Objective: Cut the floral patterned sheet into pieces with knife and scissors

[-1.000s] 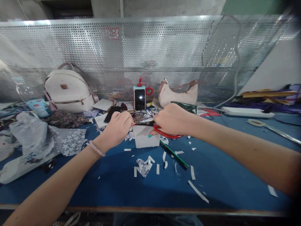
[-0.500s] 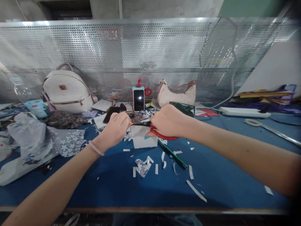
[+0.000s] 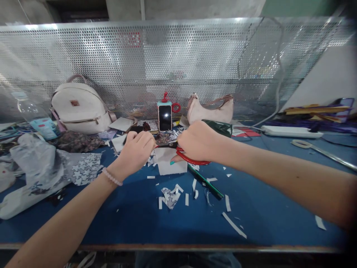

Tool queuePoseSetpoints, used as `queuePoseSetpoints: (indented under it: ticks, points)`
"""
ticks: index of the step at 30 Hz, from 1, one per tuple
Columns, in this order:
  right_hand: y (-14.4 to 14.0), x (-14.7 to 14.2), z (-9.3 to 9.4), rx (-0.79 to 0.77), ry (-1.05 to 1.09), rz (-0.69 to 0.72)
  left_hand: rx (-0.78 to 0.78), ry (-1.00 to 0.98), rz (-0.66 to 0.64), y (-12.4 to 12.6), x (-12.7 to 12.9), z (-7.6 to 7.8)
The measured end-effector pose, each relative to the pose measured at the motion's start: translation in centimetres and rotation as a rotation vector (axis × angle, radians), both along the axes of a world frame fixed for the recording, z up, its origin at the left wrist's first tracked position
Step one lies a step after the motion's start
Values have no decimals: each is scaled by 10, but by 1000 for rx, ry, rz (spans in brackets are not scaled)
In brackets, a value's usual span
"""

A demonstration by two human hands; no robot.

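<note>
Red-handled scissors [image 3: 192, 159] are gripped in my right hand [image 3: 195, 139], its thumb with a green nail below. The dark blades point left toward my left hand [image 3: 141, 147], which is closed in a pinch close to their tip. A tiny reddish bit shows at the left fingertips; what they hold is too small to name. Under the scissors lies a piece of white paper [image 3: 171, 165]. A green pen-like stick [image 3: 208, 182] lies on the blue table, just right of the paper.
Paper scraps [image 3: 171, 195] are scattered in front of me. A phone [image 3: 165, 118] stands upright behind my hands, between a white backpack [image 3: 80, 108] and a cream handbag [image 3: 210, 111]. A bottle [image 3: 39, 119] and plastic bags [image 3: 39, 160] are at left, a power strip [image 3: 291, 131] at right.
Both hands stay almost in place, with the scissors and left fingertips shifting only very slightly. The view has tilted a little; the things on the table lie as before.
</note>
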State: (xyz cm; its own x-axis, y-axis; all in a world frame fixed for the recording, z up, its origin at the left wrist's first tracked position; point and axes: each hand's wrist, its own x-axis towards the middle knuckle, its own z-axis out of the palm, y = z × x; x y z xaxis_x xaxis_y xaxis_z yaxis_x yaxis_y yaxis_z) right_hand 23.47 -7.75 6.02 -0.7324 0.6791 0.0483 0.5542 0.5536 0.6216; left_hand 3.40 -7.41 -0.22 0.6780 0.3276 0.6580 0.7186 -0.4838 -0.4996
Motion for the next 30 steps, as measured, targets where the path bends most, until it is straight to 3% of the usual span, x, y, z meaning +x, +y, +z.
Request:
queuePoseSetpoints:
  ticks: [10,19,30]
  points:
    - [2,6,5,-2,-54,11,-169,-105,-104,-2,1,3]
    - [9,8,15,-51,-115,96,-114,-18,-81,-5,0,7]
    - [7,4,12,-45,-75,89,-137,-11,-41,-2,-2,5]
